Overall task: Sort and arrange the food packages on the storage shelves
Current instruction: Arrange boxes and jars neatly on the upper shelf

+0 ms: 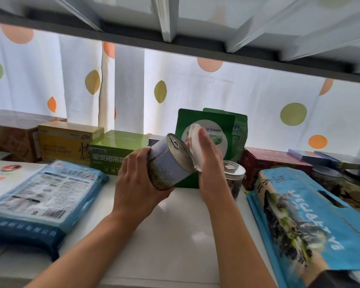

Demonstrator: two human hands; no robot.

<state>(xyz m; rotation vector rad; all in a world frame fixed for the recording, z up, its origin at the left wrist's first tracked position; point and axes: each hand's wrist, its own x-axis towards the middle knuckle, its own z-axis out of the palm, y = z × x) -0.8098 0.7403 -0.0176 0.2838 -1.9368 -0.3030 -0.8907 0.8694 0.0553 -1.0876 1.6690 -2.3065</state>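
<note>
White curtain [195, 96] with orange and green dots; green pouches [187, 123].

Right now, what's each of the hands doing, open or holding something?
Left hand: grips the can, tilted above the shelf.
Right hand: holds the clear lid against the can's top, fingers mostly straight.
</note>
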